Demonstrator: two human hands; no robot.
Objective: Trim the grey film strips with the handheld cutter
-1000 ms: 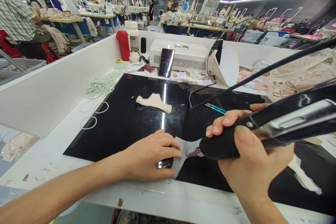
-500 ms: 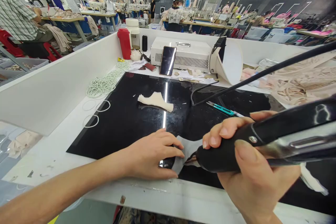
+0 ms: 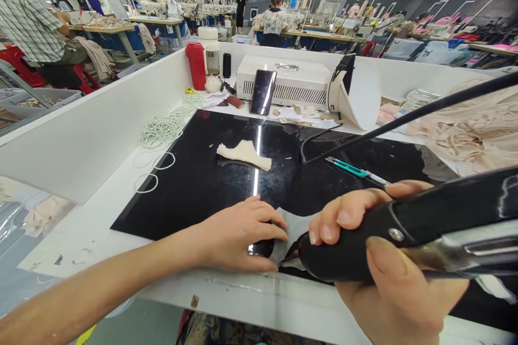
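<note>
My left hand [image 3: 243, 237] rests low on the black mat [image 3: 194, 183], fingers spread, fingertips pressing the left edge of a thin greyish-white fabric piece [image 3: 293, 226]. My right hand [image 3: 400, 259] is wrapped round a thick black hand-held tool [image 3: 343, 253] with a silver metal part and a screw; its exact kind I cannot tell. The tool's rounded end lies low over the fabric and hides part of it. Further up the mat lies a cream fabric piece [image 3: 245, 154]. Teal thread snips [image 3: 348, 167] lie beyond my right hand.
A black cable [image 3: 404, 118] slants across the right side. Pale green elastic loops [image 3: 162, 128] lie at left. Along the back stand a red cup [image 3: 196, 66], a phone [image 3: 263, 91], a white vented box [image 3: 299, 78] and a white cone [image 3: 362, 94]. Beige fabric [image 3: 477, 124] is heaped at right.
The view has shifted slightly, so the table appears a little further right. The tool's rounded end sits slightly lower and nearer the table's front edge. My left hand stays on the fabric.
</note>
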